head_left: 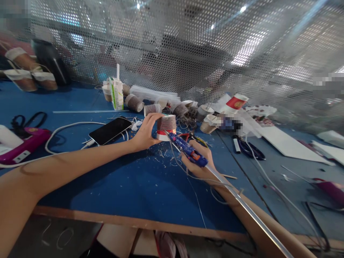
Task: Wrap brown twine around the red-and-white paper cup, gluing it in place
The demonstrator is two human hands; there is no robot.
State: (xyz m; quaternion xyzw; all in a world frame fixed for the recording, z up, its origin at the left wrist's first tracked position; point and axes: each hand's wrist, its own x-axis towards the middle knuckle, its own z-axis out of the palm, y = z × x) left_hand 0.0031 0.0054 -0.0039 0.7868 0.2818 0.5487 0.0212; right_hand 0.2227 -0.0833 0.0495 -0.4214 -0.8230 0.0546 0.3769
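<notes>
My left hand (146,134) grips a paper cup (166,128) wound with brown twine, its red-and-white rim pointing down, held just above the blue table (129,186). My right hand (200,163) holds a blue glue gun (188,150) with an orange trigger. Its nozzle touches the lower edge of the cup. A clear glue stick (242,208) runs back from the gun along my right forearm. Thin twine hangs from the cup past my right hand.
A black phone (110,130) with a white cable lies left of the cup. Behind it stand a green carton (116,94) and several twine-wrapped cups (134,103). Scissors (248,147) and white sheets lie to the right, a magenta device (25,145) to the left. Perforated mesh closes the back.
</notes>
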